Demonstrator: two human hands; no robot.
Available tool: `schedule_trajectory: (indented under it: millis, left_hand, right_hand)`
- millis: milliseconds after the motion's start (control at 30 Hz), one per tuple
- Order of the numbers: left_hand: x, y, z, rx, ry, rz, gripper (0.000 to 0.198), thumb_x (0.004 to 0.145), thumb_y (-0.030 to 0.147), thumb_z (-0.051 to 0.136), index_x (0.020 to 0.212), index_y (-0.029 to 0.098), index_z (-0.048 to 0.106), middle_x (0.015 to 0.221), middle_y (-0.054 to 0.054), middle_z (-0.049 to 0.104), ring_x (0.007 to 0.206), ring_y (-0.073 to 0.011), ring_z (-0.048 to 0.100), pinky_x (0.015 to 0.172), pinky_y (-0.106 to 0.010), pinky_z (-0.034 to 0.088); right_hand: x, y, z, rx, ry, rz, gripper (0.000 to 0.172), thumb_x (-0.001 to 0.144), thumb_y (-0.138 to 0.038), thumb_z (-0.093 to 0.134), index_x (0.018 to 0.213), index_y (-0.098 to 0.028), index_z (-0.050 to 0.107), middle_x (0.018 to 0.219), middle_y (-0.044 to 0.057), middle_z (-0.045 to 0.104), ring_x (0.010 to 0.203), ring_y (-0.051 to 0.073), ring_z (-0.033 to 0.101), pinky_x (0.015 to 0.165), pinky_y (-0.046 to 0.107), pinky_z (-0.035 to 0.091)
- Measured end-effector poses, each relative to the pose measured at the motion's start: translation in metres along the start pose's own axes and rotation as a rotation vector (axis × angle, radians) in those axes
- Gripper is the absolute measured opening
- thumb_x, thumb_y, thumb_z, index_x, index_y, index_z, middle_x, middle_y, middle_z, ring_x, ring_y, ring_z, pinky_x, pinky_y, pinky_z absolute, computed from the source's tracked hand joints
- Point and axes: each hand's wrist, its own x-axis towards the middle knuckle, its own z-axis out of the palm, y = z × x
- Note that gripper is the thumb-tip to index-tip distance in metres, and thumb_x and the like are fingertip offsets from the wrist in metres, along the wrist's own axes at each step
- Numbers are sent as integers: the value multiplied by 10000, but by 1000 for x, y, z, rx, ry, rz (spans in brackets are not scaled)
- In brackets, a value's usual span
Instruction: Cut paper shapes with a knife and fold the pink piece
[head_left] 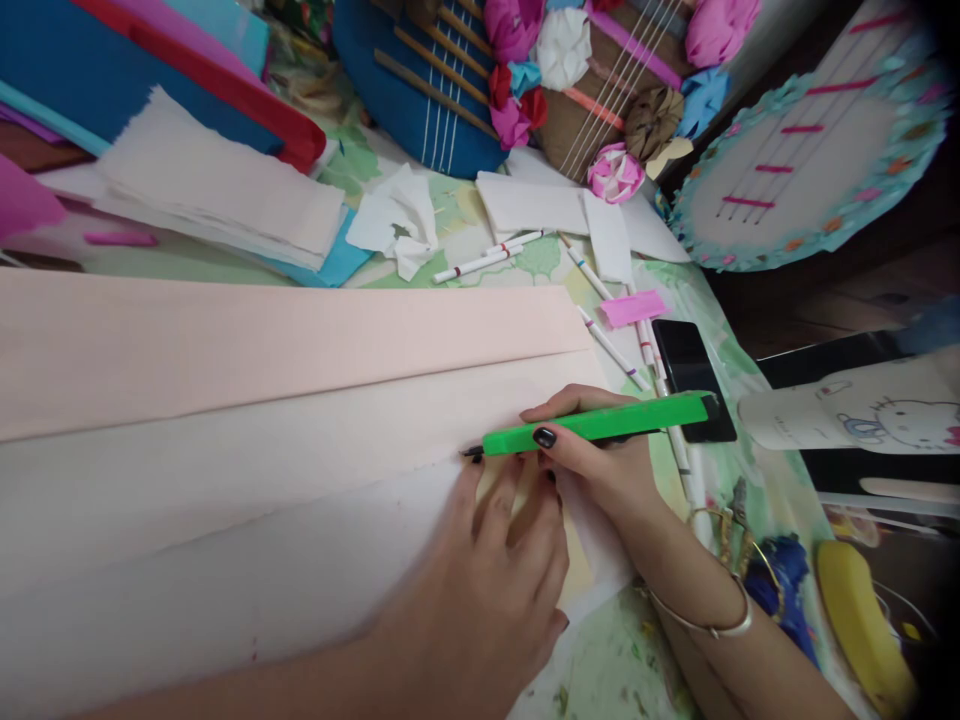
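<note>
A broad sheet of pale peach paper (300, 345) lies folded over a white sheet (187, 610). My left hand (487, 560) rests on the paper near its right end, fingers spread and pressing down along the edge. In my right hand (600, 460) is a green utility knife (600, 420), held almost level. Its dark tip touches the paper beside my left index finger. The thumb lies along the knife's body; some of the other fingers are hidden behind it.
White sticks (480, 262), a pink paper scrap (634, 308) and a black phone (690, 375) lie beyond the paper. Decorated guitar shapes (427, 90) stand at the back. At right are a white tumbler (862, 405) and a yellow object (855, 620).
</note>
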Motion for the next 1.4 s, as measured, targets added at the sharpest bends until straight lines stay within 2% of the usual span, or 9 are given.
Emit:
schedule_trajectory:
  millis: [333, 867, 1033, 1267, 1400]
  left_hand:
    - [0, 0, 0, 9, -7, -3, 646, 919, 492, 475, 1358, 18, 474, 1438, -236, 418, 1354, -483, 273, 1064, -655, 205]
    - [-1, 0, 1, -3, -17, -2, 655, 929, 482, 457, 1377, 4, 445, 1453, -253, 390, 1375, -487, 237, 1069, -665, 207]
    - [0, 0, 0, -1, -12, -5, 638, 933, 482, 451, 1367, 15, 460, 1459, -252, 382, 1389, -484, 208, 1075, -656, 190]
    - [0, 0, -1, -10, -22, -13, 643, 929, 488, 464, 1371, 21, 455, 1462, -248, 380, 1381, -487, 225, 1065, -659, 196]
    - [1, -1, -3, 2, -36, -5, 636, 931, 497, 456, 1361, 29, 470, 1459, -238, 391, 1376, -478, 246, 1059, -646, 214]
  right_hand:
    - [1, -3, 1, -53, 10, -37, 52, 701, -206, 759, 752, -200, 747, 619, -10, 683, 496, 69, 565, 457, 170, 436]
    - [2, -3, 0, -94, 50, -27, 38, 698, -222, 750, 711, -192, 730, 631, -1, 698, 511, 87, 589, 453, 174, 454]
    - [1, 1, -2, -34, 74, 9, 95, 711, -278, 760, 708, -194, 716, 639, 2, 698, 525, 98, 598, 465, 189, 459]
    - [1, -1, -2, -69, 86, 8, 101, 703, -284, 755, 691, -199, 703, 649, 8, 697, 536, 112, 594, 470, 213, 461]
    - [0, 1, -1, -10, 87, 27, 121, 706, -294, 765, 689, -196, 696, 620, 3, 682, 525, 106, 589, 469, 207, 447]
